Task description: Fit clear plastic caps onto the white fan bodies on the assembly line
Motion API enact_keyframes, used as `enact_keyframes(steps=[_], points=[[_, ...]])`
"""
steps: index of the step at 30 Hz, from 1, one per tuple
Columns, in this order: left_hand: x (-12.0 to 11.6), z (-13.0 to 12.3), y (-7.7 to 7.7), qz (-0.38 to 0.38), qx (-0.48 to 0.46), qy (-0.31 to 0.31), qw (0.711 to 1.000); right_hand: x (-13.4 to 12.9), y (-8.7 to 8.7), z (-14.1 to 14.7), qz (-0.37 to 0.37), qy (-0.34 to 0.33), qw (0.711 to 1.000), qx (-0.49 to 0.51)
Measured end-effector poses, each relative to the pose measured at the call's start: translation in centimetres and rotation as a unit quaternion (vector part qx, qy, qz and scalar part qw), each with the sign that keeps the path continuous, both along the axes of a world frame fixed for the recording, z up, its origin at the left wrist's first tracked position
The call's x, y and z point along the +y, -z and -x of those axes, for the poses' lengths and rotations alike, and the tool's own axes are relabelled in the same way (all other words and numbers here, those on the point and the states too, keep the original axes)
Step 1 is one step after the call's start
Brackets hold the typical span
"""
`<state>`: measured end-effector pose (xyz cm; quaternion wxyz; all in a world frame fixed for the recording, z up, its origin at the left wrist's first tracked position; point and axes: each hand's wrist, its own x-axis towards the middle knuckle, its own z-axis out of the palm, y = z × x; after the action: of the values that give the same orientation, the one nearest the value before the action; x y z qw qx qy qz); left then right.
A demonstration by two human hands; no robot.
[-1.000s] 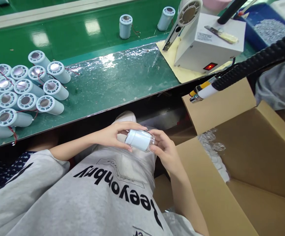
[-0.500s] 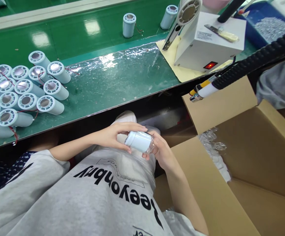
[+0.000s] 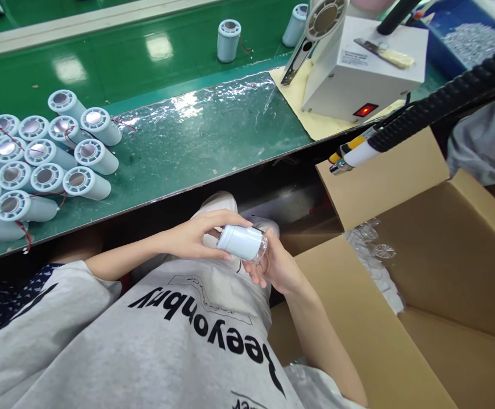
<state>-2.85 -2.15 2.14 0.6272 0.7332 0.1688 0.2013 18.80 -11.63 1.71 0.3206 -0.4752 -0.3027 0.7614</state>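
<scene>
A light blue plastic cylinder [image 3: 239, 242] lies tilted on its side above my lap. Its right end is covered by a clear plastic cap [image 3: 262, 250]. My left hand [image 3: 200, 234] is closed around the left end, thumb below and fingers above. Against the capped end rests my right hand [image 3: 282, 266], its fingers loosened and apart beneath the cap. A thin dark wire shows just below the cylinder.
Several similar cylinders [image 3: 46, 177] with thin wires stand grouped on the green bench [image 3: 187, 147]. A white machine [image 3: 366, 74] with a lit red switch and a black hose [image 3: 443, 108] are at right. An open carton [image 3: 452, 261] holds clear plastic parts [image 3: 373, 261].
My right hand's fingers have loosened from the capped end and spread lower. The left hand keeps its hold, and the cylinder has barely shifted.
</scene>
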Motion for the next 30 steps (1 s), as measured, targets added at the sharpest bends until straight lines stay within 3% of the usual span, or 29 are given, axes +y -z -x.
enact_keyframes(steps=[3, 6, 8, 9, 11, 15, 17, 25, 28, 30], points=[[-0.2, 0.0, -0.6, 0.029, 0.034, -0.033, 0.998, -0.7, 0.2, -0.3, -0.14, 0.05, 0.974, -0.17], [-0.4, 0.0, -1.0, 0.047, 0.057, -0.046, 0.996, -1.3, 0.4, -0.7, -0.349, 0.079, 0.877, -0.32], [-0.4, 0.0, -1.1, 0.066, 0.067, -0.042, 0.995, -1.5, 0.7, -1.0, -0.453, 0.058, 0.828, -0.326], [-0.4, 0.0, -1.0, 0.078, 0.073, -0.036, 0.994, -1.5, 0.9, -1.0, -0.48, 0.048, 0.818, -0.312], [-0.4, 0.1, -1.0, 0.096, 0.075, -0.022, 0.992, -1.5, 1.2, -1.2, -0.479, 0.046, 0.833, -0.273], [0.0, 0.5, -0.7, 0.073, 0.041, 0.022, 0.996, -1.4, 1.1, -1.1, -0.331, 0.063, 0.932, -0.133], [0.2, 0.6, -0.6, 0.077, 0.028, 0.042, 0.996, -1.3, 0.8, -1.0, -0.268, 0.066, 0.957, -0.086], [-0.2, 0.1, 0.9, 0.228, 0.003, 0.046, 0.973, -1.7, 0.8, -1.4, -0.178, 0.052, 0.976, -0.114], [-0.8, -0.1, 1.5, 0.268, 0.026, 0.046, 0.962, -1.8, 1.3, -0.6, -0.171, 0.052, 0.979, -0.099], [-0.8, 0.0, 1.1, 0.284, 0.077, 0.031, 0.955, -1.7, 1.7, -0.4, -0.179, 0.045, 0.979, -0.09]])
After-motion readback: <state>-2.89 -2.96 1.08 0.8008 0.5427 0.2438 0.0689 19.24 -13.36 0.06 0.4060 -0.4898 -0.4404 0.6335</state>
